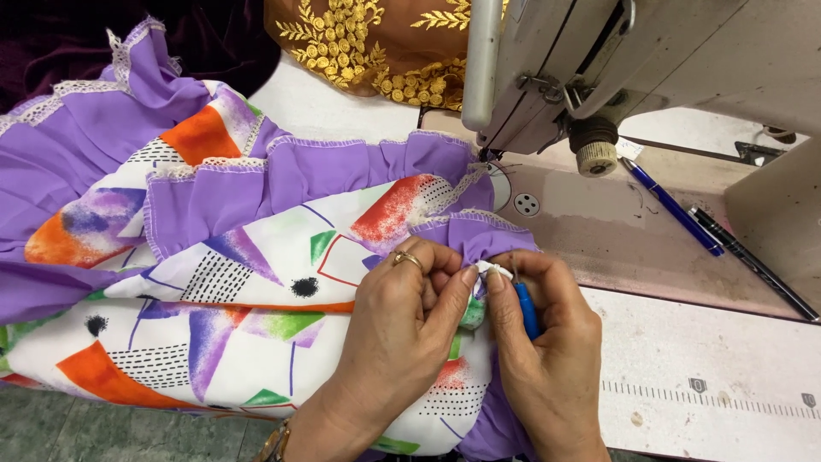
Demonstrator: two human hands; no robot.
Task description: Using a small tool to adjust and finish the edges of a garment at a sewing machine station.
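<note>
Bright, even light from above, soft shadows under the sewing machine (599,60) (slight wide-angle bending at edges), focus sharp.

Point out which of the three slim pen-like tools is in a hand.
The blue-handled tool in the right hand; the blue pen and black pen lie on the table.

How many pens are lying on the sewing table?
2. A blue pen lies right of the sewing machine; a black pen lies beside it, farther right. Fabric may hide others.

Purple-frilled printed fabric (256,257) bunched on the surface; white lace edge (494,270) pinched; blue-handled seam ripper (525,308) upright against it.
</note>
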